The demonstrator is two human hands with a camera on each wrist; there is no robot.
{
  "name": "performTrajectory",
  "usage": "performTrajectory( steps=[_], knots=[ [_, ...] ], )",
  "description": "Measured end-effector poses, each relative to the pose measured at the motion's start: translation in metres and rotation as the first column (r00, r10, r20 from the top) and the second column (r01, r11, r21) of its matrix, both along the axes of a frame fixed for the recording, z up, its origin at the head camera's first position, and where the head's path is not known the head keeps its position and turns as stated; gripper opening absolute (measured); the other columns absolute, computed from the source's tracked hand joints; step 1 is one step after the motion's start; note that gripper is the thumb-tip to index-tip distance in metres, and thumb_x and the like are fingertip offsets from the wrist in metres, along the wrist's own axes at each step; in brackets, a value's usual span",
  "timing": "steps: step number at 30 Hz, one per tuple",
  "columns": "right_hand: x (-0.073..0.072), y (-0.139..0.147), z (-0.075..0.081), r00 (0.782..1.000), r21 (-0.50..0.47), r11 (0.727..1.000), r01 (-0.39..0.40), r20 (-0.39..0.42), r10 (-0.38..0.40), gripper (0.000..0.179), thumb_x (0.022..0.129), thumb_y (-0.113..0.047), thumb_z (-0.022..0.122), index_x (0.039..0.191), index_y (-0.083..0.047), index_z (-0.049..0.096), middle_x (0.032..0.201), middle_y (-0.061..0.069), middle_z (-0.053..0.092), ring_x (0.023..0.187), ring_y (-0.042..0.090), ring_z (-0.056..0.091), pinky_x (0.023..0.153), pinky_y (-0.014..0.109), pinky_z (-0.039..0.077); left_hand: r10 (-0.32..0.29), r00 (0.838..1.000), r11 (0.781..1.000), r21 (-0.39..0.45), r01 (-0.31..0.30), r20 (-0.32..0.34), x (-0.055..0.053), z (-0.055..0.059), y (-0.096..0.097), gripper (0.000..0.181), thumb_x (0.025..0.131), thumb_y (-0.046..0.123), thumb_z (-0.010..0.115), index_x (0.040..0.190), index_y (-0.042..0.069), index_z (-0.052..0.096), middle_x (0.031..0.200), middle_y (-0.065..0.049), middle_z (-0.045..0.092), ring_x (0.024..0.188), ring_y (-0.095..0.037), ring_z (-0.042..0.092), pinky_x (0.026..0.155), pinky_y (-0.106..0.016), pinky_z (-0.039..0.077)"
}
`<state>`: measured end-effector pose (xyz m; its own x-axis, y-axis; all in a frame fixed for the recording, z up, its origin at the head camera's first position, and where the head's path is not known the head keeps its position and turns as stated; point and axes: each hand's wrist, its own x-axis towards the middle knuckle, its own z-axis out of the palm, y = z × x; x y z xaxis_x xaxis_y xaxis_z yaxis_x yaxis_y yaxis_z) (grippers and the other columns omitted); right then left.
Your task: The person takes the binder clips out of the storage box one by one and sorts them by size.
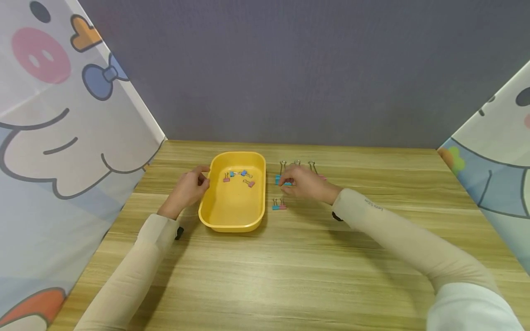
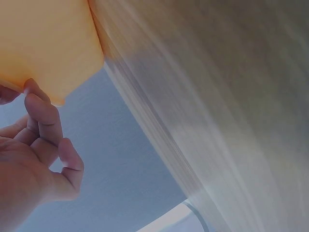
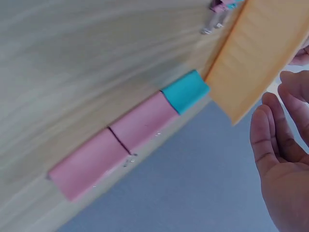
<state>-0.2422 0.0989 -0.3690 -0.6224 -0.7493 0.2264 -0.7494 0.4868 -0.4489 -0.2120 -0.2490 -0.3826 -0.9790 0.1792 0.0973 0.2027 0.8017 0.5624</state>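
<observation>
My left hand (image 1: 188, 186) is at the left side of a yellow tray (image 1: 232, 209), thumb and fingertips pinching its rim. Inside the tray lie several small binder clips, among them a pink one (image 1: 226, 179) and a blue one (image 1: 244, 173). My right hand (image 1: 306, 183) hovers over a row of large binder clips to the right of the tray, its fingers loosely bent with nothing between them. That row has a blue clip (image 3: 186, 92) and two pink clips (image 3: 145, 121); the hand partly covers them in the head view.
Nearer the front, a small blue binder clip (image 1: 276, 208) and a small pink one (image 1: 283, 207) stand side by side, right of the tray. The wooden table (image 1: 256, 280) meets a grey panel (image 1: 290, 82) at the back. Cartoon-printed panels (image 1: 62, 151) flank both sides.
</observation>
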Motion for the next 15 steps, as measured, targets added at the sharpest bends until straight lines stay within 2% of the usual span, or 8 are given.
performTrajectory(
  steps=[8, 15],
  knots=[
    [-0.005, -0.012, 0.013, 0.998, -0.042, 0.999, 0.027, -0.049, -0.029, 0.005, 0.083, -0.009, 0.072, 0.089, -0.010, 0.072, 0.084, -0.003, 0.060, 0.076, 0.014, 0.056, 0.067, 0.026, 0.047, 0.009, 1.000, 1.000, -0.004, -0.009, -0.008, 0.001, 0.000, 0.000, 0.038, 0.093, 0.008, 0.054, 0.129, -0.005, 0.050, 0.086, -0.014, 0.062, 0.069, -0.022, 0.057, 0.063, -0.034, 0.048],
    [-0.006, -0.030, 0.024, 1.000, -0.035, 0.999, 0.015, -0.014, -0.015, 0.007, 0.085, -0.010, 0.070, 0.093, -0.009, 0.071, 0.091, 0.003, 0.063, 0.082, 0.020, 0.059, 0.072, 0.031, 0.050, 0.015, 1.000, 1.000, -0.008, -0.015, -0.008, 0.000, -0.001, 0.001, 0.038, 0.093, 0.008, 0.054, 0.129, -0.004, 0.050, 0.087, -0.013, 0.062, 0.069, -0.022, 0.057, 0.062, -0.034, 0.048]
  ],
)
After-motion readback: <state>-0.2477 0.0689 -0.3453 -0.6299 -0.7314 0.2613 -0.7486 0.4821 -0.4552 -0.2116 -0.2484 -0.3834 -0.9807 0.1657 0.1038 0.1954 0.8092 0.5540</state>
